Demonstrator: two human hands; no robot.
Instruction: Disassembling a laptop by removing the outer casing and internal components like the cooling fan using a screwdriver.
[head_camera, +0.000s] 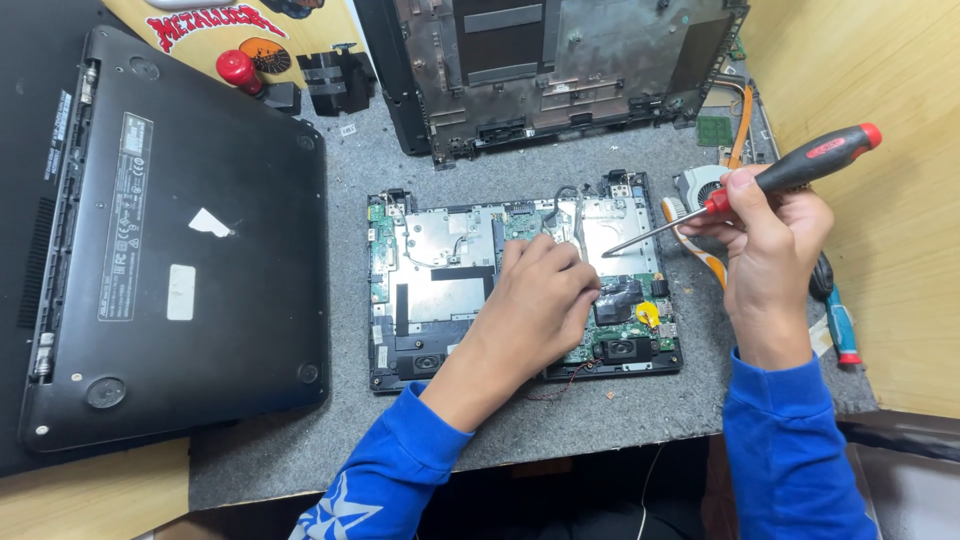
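Opened black laptop base with exposed green circuit board at centre of grey felt desk mat. Left hand rests on board, fingers curled. Right hand grips red-and-black-handled screwdriver, tip over metal shield.

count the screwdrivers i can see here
2. One red and black screwdriver is held in the right hand, tip over the open laptop base. Another lies at the mat's right edge, partly hidden by that hand.
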